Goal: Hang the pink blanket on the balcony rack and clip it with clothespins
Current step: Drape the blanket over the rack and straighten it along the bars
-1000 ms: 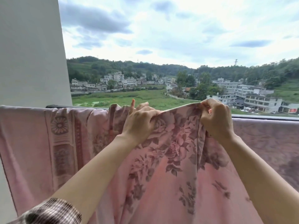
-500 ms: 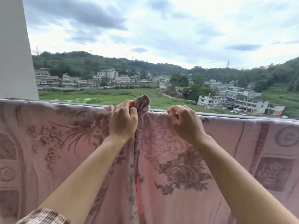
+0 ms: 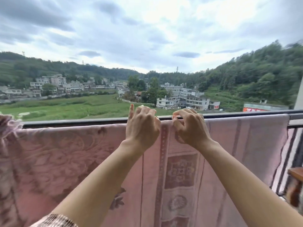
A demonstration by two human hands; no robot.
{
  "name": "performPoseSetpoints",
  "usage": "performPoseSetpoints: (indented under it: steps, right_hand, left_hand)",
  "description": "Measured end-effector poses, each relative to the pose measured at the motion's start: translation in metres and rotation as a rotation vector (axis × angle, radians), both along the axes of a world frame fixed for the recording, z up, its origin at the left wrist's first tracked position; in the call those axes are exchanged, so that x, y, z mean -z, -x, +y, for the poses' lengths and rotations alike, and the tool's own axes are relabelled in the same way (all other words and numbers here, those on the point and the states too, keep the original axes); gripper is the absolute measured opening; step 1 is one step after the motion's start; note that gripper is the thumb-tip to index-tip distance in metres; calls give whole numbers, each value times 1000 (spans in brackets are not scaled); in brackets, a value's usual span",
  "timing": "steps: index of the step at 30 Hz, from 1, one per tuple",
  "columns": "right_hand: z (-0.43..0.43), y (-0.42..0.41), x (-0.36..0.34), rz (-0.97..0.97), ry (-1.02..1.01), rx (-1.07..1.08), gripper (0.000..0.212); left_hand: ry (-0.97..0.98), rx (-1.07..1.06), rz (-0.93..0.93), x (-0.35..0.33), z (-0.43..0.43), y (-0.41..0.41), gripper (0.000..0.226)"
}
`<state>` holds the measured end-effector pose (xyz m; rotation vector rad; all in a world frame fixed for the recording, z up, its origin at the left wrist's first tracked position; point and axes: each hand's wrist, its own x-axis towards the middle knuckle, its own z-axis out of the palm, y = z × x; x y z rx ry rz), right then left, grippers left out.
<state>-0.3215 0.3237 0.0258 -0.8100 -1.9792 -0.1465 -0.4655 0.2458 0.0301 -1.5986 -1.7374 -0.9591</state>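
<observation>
Ctr frame: our left hand (image 3: 142,126) & right hand (image 3: 190,126) curl at pink blanket (image 3: 82,153) top edge on rail (image 3: 73,122); can't tell what either grip holds.

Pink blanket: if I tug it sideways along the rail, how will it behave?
Likely floppy: the pink blanket drapes limp over the rail and bunches at its left end. Probably heavyish for cloth, since it hangs straight with few ripples. It may slide, as no clothespins are visible holding it.
</observation>
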Motion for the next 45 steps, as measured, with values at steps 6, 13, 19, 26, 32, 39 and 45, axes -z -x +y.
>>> performPoseSetpoints:
  steps: [6, 13, 19, 26, 32, 39, 45]
  right_hand:
    - [79, -98, -6, 179, 8, 119, 17]
    - [164, -232, -10, 217, 106, 303, 18]
    - [220, -323, -9, 105, 289, 264, 24]
    - [279, -396, -19, 51, 440, -216, 15]
    - [300, -401, -17, 24, 206, -397, 9]
    - [327, -434, -25, -70, 136, -378, 9]
    - [365, -491, -24, 57, 201, -321, 12]
  left_hand:
    - [48, 52, 94, -7, 83, -92, 36]
    - [190, 199, 170, -12, 169, -208, 41]
    - [214, 283, 164, -7, 224, -290, 30]
    - [80, 240, -39, -16, 257, -333, 18]
    - [72, 114, -122, -1, 268, -372, 30]
    - [112, 90, -217, -13, 289, -422, 15]
    - [139, 97, -228, -22, 335, -482, 16]
